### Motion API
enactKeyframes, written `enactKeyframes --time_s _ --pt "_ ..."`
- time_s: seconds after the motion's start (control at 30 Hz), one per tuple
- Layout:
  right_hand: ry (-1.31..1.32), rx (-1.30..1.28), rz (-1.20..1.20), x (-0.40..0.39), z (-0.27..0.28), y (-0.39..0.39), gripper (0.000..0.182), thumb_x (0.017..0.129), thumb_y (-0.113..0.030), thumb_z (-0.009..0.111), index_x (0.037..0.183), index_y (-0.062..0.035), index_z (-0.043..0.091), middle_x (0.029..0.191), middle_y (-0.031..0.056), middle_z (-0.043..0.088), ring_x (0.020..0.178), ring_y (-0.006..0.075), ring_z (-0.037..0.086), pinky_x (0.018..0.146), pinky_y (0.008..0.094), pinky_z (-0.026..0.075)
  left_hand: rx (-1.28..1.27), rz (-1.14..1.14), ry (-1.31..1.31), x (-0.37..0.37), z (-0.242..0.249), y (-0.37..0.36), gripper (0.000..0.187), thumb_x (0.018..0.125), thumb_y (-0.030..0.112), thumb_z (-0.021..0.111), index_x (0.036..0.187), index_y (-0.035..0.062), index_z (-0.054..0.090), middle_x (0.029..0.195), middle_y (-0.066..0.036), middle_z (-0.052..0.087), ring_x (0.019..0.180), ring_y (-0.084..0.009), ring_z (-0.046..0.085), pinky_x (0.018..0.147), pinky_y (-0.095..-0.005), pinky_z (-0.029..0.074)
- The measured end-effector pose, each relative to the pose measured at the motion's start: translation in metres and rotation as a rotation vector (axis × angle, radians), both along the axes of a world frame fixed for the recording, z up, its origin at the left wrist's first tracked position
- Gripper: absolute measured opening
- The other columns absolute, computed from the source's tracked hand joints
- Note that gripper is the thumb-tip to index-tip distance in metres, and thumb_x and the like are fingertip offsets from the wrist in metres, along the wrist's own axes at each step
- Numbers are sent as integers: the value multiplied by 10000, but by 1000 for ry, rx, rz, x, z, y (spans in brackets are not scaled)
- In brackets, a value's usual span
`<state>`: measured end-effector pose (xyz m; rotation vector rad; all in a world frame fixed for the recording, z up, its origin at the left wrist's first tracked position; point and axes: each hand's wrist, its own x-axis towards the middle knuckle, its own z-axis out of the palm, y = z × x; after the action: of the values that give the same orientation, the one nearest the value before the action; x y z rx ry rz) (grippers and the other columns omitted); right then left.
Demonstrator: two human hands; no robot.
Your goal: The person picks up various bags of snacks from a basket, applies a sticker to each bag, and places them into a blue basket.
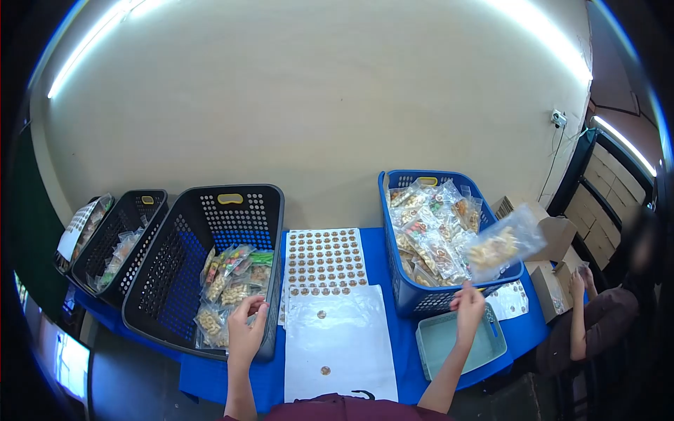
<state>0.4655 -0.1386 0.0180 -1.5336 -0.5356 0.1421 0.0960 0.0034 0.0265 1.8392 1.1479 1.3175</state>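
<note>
My left hand (246, 326) is over the front right rim of a large black basket (175, 274), its fingers apart and nothing in them. Inside lie clear packets of snack pieces (228, 281), some pale, some coloured. My right hand (468, 312) is in front of a blue basket (428, 303), fingers loosely parted. Just above its fingertips a blurred clear packet of pale yellow pieces (502, 242) is tilted in the air by the basket's right rim; it looks apart from the hand. The blue basket is heaped with similar packets (435, 224), several bearing round labels.
Between the baskets lie sheets of round stickers (324, 259) and a mostly bare white sheet (340, 351) with two stickers. A pale green tray (428, 351) stands at front right. More baskets (105, 256) stand left. Another person's hands (579, 281) are by cardboard boxes (547, 281).
</note>
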Motion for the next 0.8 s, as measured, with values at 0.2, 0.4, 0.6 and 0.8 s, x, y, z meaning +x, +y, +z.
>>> enactKeyframes --time_s 0.2,0.4,0.6,0.8 --pt "177 -95 222 -24 -30 0 394 863 -281 500 591 2 521 460 41 489 397 92 470 387 211 379 -21 -16 39 -1 2 -2 142 803 38 524 920 -40 548 803 -95 606 768 -136 593 709 -245 453" --pt "165 -60 279 -33 -29 -17 344 856 -264 515 596 -40 494 487 13 484 413 69 465 410 191 365 -82 -134 -44 -3 8 -1 145 794 54 534 907 -32 560 795 -103 623 741 -148 599 695 -263 463" --pt "171 -43 257 -21 -39 -44 282 848 -168 510 602 -35 479 512 4 458 444 68 453 430 193 350 104 -227 95 -27 66 19 114 805 42 518 869 -36 571 745 -69 607 702 -103 576 669 -229 456" --pt "218 -20 115 -8 -75 -71 275 850 -156 499 603 -47 451 535 13 444 451 71 438 426 195 339 201 -225 136 -29 88 102 135 844 85 480 873 -23 555 726 -45 590 660 -98 562 613 -225 454"
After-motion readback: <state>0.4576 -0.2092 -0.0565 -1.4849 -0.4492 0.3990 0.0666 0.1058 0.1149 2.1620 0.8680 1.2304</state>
